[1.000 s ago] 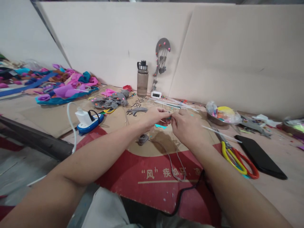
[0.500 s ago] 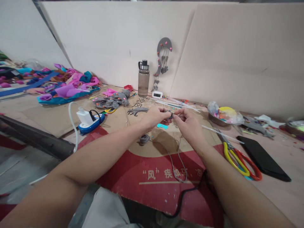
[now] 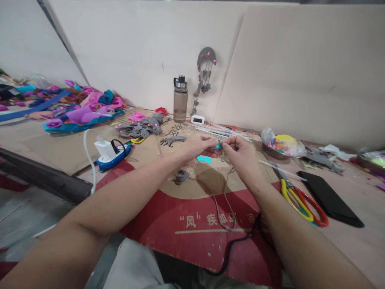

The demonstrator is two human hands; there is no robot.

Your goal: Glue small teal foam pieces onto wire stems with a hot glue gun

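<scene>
Left grip [image 3: 198,147], blue piece [image 3: 219,146] at fingertips [image 3: 214,143]

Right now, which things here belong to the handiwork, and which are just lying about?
Apparently in use: small blue-grey piece between left hand and right hand; grey cord.

Seemingly unrelated: water bottle, white clock, black phone, power strip.

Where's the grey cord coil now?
Head view, just left of centre: the grey cord coil lies on the cardboard, below and left of the left hand.

The bottle [image 3: 180,105] looks smooth plastic, the phone [image 3: 330,198] smooth, the cardboard [image 3: 162,212] matt, the grey crescent [image 3: 205,50] felt-like.
</scene>
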